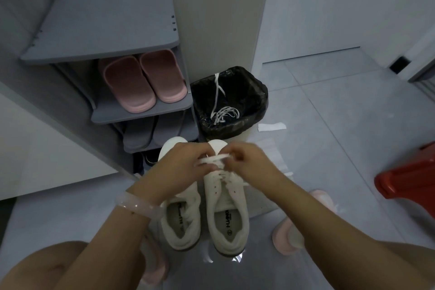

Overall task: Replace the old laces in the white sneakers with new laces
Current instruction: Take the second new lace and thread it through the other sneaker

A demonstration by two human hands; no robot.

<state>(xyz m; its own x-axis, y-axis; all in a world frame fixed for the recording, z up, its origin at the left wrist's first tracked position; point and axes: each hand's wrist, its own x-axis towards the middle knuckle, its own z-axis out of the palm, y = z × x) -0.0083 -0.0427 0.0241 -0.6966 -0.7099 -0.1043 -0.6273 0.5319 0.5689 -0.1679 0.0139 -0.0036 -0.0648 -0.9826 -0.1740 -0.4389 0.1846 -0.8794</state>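
Pinching a white lace (pixel 213 160) from both sides, the left hand (pixel 186 167) and right hand (pixel 249 162) meet over the toe end of the right sneaker (pixel 227 214). Each hand has its fingers curled round the lace. The left sneaker (pixel 182 221) stands just beside the right sneaker, touching it. Beyond the right sneaker's toe sits a bin (pixel 229 101) lined with a black bag, old laces (pixel 223 110) lying inside. A shoe rack (pixel 117 54) stands left of the bin.
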